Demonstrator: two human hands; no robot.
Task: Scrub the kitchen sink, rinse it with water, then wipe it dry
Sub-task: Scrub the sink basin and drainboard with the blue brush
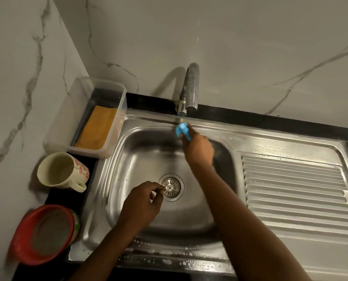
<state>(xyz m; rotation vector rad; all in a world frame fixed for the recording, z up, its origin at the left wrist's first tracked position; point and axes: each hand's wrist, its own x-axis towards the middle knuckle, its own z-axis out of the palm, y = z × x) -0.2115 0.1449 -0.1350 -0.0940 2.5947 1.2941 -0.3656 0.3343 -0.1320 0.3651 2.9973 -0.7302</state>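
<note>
**Forearms over the basin: scrubbing under the tap, rinse not yet begun**

Head view. Both forearms reach in from the lower edge, over the sink's front rim, where soapy droplets point(169, 258) lie. The left hand point(142, 203) hangs low in the basin with its fingers curled and its fingertips right beside the drain strainer point(172, 188). I cannot tell whether it pinches the strainer's edge or holds nothing. The right hand point(198, 151) stretches to the far side and grips a blue scrubber point(181, 131), pressed against the back rim of the sink point(128, 151) just below the tap point(189, 88). The two hands are well apart.

No water shows at the tap's spout, and suds dot the draining board point(290, 189) to the right. I judge the scrubbing step to be in hand, working along the back ledge, with rinsing and drying both still to do.

On the black counter point(67, 199) to the left stand a clear plastic box point(57, 126) with an orange cloth point(98, 128) inside, a floral mug point(57, 171) and a red bowl point(27, 246).

The next move probably calls for finishing the rim and corners with the scrubber. After that a hand must be freed to open the tap and wash the suds toward the drain. The orange cloth looks like the likely thing for the final wipe.
</note>
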